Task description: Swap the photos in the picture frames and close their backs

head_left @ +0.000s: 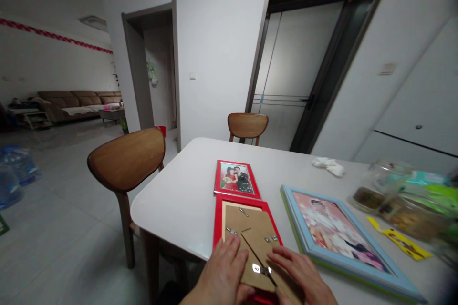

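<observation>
A red frame [218, 219] lies face down near the table's front edge, its brown backing board [236, 217] showing metal clips and a dark diagonal strut. My left hand [225, 267] rests on the left part of the board, fingers spread. On the right part lies my right hand [298, 271], its fingers also apart. The thumbs are low at the near edge of the frame. Just beyond, touching or nearly touching it, is a second red frame [238, 179] with a photo of two people facing up. To the right lies a larger light blue frame [347, 238], picture up, on a green-edged one.
The white table [179, 190] also holds a crumpled tissue [328, 166], glass jars [372, 190] and a yellow packet [406, 243] on the right. Wooden chairs stand at the left [130, 157] and far side [247, 125].
</observation>
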